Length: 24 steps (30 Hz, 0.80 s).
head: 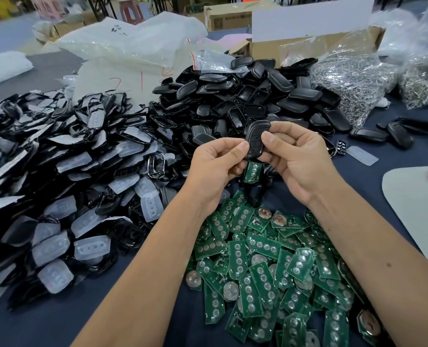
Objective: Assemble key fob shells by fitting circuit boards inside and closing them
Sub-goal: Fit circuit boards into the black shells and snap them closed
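**Two hands working a key fob shell above the worktop**

The left hand [215, 161] and right hand [295, 156] are both pinching a black key fob shell [255, 139], each grip curling around it. A green circuit board [252, 172] is hanging just below the shell. More circuit boards [270, 266] are lying beneath on the worktop [107, 309].

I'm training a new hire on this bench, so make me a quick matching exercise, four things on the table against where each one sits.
Things:
1. green circuit boards
2. black shell halves
3. translucent button pads
4. bags of metal rings

Places:
A. far right
B. near, under the forearms
C. left side
D. centre, beyond the hands

Pairs: 1-B, 2-D, 3-C, 4-A
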{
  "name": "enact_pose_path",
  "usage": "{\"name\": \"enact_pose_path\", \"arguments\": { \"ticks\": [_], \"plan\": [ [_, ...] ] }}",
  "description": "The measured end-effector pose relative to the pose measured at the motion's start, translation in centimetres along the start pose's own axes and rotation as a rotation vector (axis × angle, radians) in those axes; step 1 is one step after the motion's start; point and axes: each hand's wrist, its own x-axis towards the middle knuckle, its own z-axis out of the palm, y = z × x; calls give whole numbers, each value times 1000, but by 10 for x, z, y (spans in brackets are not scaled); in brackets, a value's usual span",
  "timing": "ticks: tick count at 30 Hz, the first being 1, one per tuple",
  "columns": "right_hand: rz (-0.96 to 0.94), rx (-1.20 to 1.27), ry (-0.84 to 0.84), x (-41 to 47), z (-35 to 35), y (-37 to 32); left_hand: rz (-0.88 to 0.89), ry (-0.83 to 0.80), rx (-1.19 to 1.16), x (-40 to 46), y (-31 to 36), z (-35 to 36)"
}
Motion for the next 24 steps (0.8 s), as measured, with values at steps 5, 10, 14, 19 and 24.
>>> {"name": "enact_pose_path", "arguments": {
  "ticks": [5,10,14,19,24],
  "plan": [
    [-237,-402,54,2,-5,3,117,103,152,-1,-5,4],
    [-547,-864,-79,-2,-4,2,-84,62,-111,-1,4,3],
    [-640,-932,-131,-6,1,2,-70,93,-116,-3,3,2],
    [-514,-774,77,-7,1,2,-12,112,-41,-4,0,5],
    [-343,-775,42,-1,-3,6,103,59,94,-7,-3,10]
  ]
}}
